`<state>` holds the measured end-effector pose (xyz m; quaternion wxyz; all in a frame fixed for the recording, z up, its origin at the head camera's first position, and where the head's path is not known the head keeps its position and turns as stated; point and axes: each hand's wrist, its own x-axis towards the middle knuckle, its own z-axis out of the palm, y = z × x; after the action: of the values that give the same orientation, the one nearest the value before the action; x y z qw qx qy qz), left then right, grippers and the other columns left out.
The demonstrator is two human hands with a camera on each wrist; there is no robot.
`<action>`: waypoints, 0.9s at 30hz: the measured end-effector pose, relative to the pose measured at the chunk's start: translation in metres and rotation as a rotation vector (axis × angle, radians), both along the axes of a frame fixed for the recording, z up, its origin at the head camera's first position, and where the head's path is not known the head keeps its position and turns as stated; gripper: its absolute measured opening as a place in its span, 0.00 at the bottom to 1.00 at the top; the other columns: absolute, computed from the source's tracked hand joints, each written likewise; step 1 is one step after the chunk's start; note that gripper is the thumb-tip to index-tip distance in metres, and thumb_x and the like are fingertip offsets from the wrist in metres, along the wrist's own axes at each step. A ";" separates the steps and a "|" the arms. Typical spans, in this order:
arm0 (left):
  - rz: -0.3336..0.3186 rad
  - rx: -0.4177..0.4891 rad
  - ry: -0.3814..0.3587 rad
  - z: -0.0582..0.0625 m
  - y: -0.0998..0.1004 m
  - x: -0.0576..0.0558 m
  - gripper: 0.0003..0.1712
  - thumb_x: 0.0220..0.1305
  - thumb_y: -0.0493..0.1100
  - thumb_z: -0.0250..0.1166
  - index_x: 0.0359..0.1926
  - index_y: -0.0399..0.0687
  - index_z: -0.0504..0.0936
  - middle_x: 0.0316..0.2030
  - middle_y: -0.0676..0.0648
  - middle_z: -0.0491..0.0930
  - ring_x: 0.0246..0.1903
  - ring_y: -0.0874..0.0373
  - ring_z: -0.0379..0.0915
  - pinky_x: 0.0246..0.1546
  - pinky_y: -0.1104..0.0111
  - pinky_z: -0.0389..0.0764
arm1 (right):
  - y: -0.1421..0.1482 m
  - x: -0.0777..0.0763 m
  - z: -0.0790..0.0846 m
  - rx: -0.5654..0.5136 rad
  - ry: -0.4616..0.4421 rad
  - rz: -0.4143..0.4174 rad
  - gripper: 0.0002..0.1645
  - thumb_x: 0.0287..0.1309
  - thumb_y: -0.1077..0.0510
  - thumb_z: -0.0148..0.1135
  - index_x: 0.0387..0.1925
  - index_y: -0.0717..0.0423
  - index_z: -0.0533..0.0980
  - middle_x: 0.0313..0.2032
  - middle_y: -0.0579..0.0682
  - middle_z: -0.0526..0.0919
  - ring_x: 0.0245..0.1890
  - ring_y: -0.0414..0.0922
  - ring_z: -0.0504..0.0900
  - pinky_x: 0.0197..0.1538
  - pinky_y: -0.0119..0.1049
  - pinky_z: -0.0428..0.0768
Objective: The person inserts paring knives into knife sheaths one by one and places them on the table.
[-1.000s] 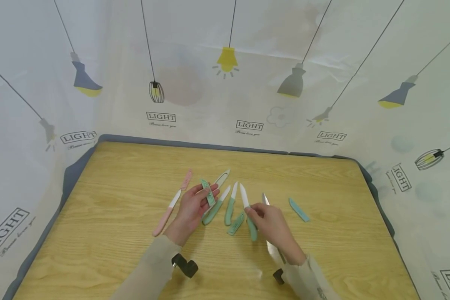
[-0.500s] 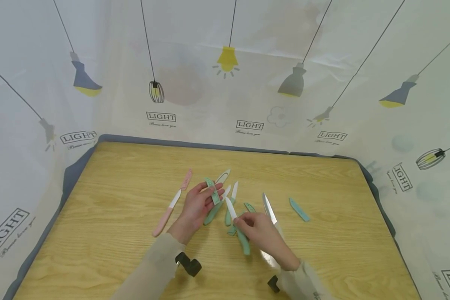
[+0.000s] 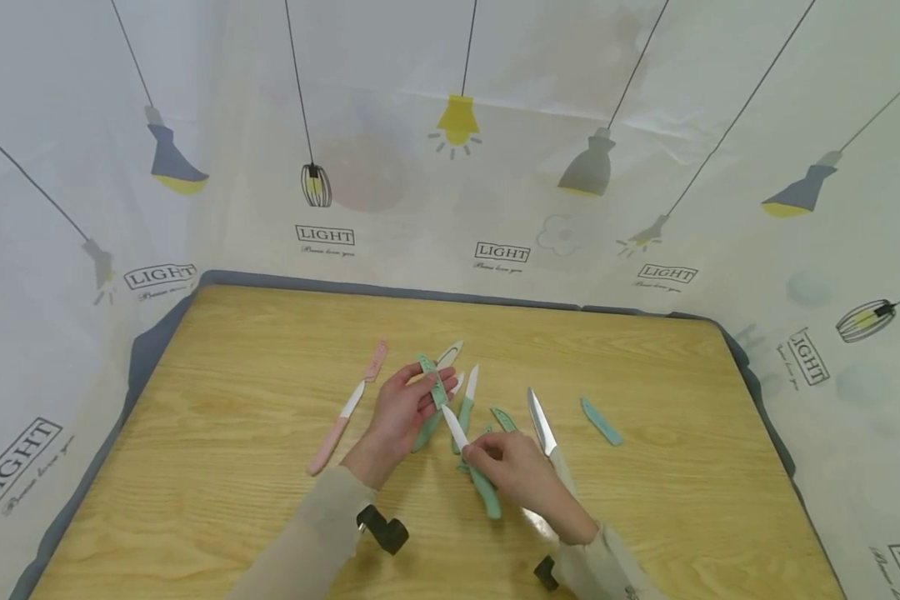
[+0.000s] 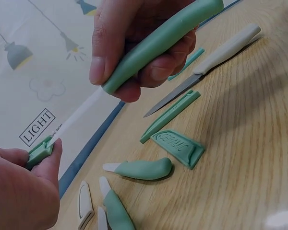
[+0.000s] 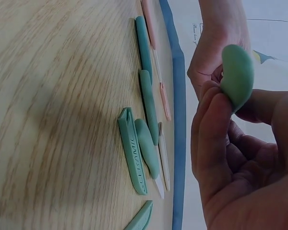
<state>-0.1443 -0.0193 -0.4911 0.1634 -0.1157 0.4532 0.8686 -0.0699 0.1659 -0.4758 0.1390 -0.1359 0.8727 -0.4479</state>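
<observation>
My left hand holds a green knife sheath between thumb and fingers, above the table. A green-handled knife with a white blade is pinched by my right hand near the front of its handle. The blade points up and left, and its tip sits right at the lower end of the sheath. In the left wrist view the knife's handle slants down toward the sheath. The right wrist view shows the handle's rounded end, with the blade hidden behind it.
Below the hands lie more green-handled knives and green sheaths. A pink knife and pink sheath lie left, beside a white sheath. Rightward are a steel-bladed knife with a pale handle and a blue sheath.
My right hand has lifted the green-handled knife and brought it left, so its tip meets the sheath. The left hand has shifted slightly right with the sheath. Another green sheath has come into view.
</observation>
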 end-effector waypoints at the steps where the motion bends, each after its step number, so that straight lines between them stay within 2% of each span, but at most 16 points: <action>1: -0.003 -0.001 0.002 0.001 0.000 0.000 0.26 0.70 0.34 0.54 0.66 0.28 0.61 0.56 0.31 0.74 0.51 0.48 0.77 0.50 0.63 0.79 | 0.000 0.000 0.000 -0.006 0.000 0.004 0.20 0.68 0.48 0.54 0.35 0.56 0.85 0.16 0.37 0.76 0.13 0.32 0.65 0.14 0.24 0.65; 9: -0.051 -0.007 0.037 0.006 0.000 0.006 0.21 0.71 0.33 0.54 0.63 0.33 0.64 0.57 0.32 0.75 0.55 0.46 0.74 0.55 0.60 0.75 | -0.001 -0.001 -0.002 -0.080 0.005 0.028 0.18 0.68 0.52 0.54 0.32 0.59 0.84 0.10 0.36 0.65 0.09 0.31 0.56 0.11 0.22 0.55; 15: -0.059 -0.001 0.049 0.002 0.003 0.008 0.25 0.71 0.33 0.53 0.65 0.29 0.60 0.56 0.32 0.75 0.56 0.45 0.73 0.58 0.56 0.72 | -0.002 -0.002 0.000 -0.070 -0.033 -0.002 0.19 0.68 0.50 0.54 0.33 0.58 0.84 0.13 0.37 0.70 0.11 0.31 0.60 0.13 0.22 0.57; 20: -0.066 -0.007 0.046 0.004 0.007 0.010 0.28 0.71 0.32 0.53 0.67 0.28 0.58 0.57 0.32 0.75 0.55 0.46 0.74 0.56 0.59 0.74 | -0.003 -0.003 0.001 -0.056 -0.031 -0.019 0.20 0.68 0.48 0.53 0.34 0.58 0.84 0.15 0.39 0.76 0.11 0.32 0.62 0.13 0.22 0.58; 27: -0.076 -0.007 0.055 0.006 0.010 0.014 0.26 0.71 0.33 0.53 0.67 0.30 0.59 0.57 0.32 0.74 0.54 0.46 0.75 0.56 0.59 0.74 | -0.005 -0.004 0.001 -0.066 -0.055 -0.048 0.23 0.69 0.46 0.52 0.35 0.60 0.83 0.27 0.48 0.86 0.18 0.35 0.74 0.19 0.26 0.70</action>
<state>-0.1301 -0.0090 -0.4847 0.1835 -0.0748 0.4648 0.8629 -0.0737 0.1607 -0.4746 0.1476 -0.1073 0.8564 -0.4829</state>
